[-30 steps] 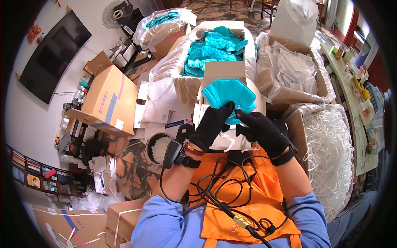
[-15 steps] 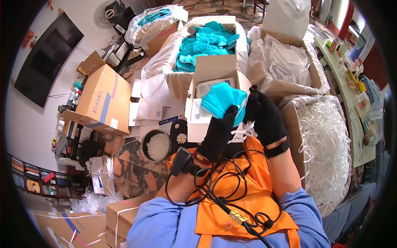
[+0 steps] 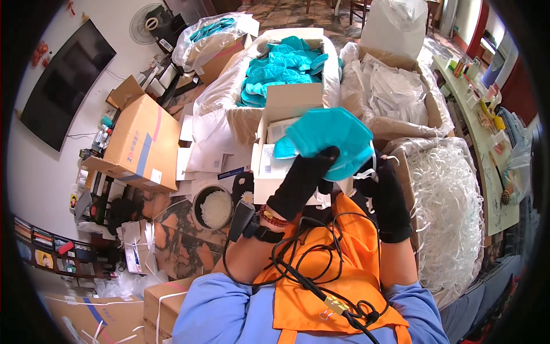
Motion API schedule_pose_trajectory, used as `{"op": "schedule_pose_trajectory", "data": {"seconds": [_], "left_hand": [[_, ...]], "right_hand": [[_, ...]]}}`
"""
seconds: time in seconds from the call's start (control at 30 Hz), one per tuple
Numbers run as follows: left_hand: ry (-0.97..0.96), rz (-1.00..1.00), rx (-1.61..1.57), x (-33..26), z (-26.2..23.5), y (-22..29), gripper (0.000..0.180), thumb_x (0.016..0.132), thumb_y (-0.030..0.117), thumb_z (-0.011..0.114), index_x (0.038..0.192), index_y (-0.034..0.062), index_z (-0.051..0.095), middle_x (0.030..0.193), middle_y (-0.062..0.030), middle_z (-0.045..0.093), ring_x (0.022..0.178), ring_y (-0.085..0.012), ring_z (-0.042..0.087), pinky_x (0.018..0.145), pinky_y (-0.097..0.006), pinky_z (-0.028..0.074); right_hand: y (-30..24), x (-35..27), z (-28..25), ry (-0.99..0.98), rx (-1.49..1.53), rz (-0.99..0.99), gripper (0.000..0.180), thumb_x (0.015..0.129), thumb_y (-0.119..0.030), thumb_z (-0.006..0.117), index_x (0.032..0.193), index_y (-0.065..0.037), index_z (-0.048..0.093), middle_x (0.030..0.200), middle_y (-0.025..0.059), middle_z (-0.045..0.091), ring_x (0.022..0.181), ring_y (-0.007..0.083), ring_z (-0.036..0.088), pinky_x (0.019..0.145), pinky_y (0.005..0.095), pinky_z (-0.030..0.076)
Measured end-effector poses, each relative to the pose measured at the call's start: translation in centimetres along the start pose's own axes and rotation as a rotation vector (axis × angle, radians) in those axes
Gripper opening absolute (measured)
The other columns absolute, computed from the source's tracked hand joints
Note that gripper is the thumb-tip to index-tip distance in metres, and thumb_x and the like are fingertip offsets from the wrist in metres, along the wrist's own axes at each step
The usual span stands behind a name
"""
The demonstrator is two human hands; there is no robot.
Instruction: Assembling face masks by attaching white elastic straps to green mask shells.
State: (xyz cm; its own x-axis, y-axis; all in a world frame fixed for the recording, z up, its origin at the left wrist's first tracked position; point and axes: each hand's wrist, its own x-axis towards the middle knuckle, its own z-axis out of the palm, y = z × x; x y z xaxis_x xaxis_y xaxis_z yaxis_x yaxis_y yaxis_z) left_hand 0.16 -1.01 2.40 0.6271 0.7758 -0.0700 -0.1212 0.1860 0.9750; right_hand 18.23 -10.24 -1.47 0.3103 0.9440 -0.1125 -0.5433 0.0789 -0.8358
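Left hand (image 3: 303, 179), black-gloved, closed on a teal flat-fold face mask (image 3: 338, 133) — thumb over the near face, fingers mostly hidden beneath. Mask held tilted above an open white carton (image 3: 293, 95); a smaller teal piece shows past its left end, same mask or another, cannot tell. Right hand (image 3: 391, 192), also gloved, fingers curled beside the mask's right edge, near a white strap (image 3: 375, 162); whether it pinches the strap, cannot tell. Beyond the carton, a heap of teal masks (image 3: 289, 62); to the right, white strips (image 3: 450, 200). Step in hand, by my reading: handling the strap. Next move seems to call for steady left support — light right fingers, no snagging.
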Motion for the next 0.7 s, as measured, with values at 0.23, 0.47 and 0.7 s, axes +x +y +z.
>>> {"op": "schedule_pose_trajectory", "data": {"seconds": [0.23, 0.47, 0.7], "left_hand": [[0.374, 0.341, 0.464, -0.2, -1.4, -0.9, 0.061, 0.073, 0.025, 0.082, 0.118, -0.0012, 0.05, 0.106, -0.0119, 0.058, 0.097, -0.0253, 0.059, 0.086, -0.034, 0.049], [0.334, 0.606, 1.401, -0.8, 1.5, 1.1, 0.051, 0.075, 0.033, 0.074, 0.111, 0.0008, 0.056, 0.102, -0.0179, 0.061, 0.093, -0.0336, 0.062, 0.074, -0.042, 0.051], [0.386, 0.179, 0.049, 0.4, -1.2, 1.9, 0.029, 0.086, 0.029, 0.068, 0.098, 0.0023, 0.065, 0.084, -0.0072, 0.067, 0.066, -0.0178, 0.064, 0.057, -0.031, 0.05]], "right_hand": [[-2.0, 1.3, 2.6, 0.073, -0.431, -0.34, 0.025, 0.089, -0.021, 0.064, 0.103, 0.0, 0.065, 0.09, 0.0058, 0.065, 0.08, 0.0116, 0.06, 0.069, 0.0274, 0.048], [-1.4, 1.4, 6.1, 0.009, -0.826, -0.495, 0.024, 0.085, -0.02, 0.069, 0.101, -0.002, 0.065, 0.083, 0.007, 0.065, 0.074, 0.0166, 0.062, 0.067, 0.0307, 0.048], [-3.2, 2.2, 5.1, 0.06, -0.707, -0.337, 0.02, 0.088, -0.016, 0.063, 0.103, -0.004, 0.067, 0.088, 0.0071, 0.065, 0.083, 0.014, 0.061, 0.076, 0.0281, 0.048]]}}
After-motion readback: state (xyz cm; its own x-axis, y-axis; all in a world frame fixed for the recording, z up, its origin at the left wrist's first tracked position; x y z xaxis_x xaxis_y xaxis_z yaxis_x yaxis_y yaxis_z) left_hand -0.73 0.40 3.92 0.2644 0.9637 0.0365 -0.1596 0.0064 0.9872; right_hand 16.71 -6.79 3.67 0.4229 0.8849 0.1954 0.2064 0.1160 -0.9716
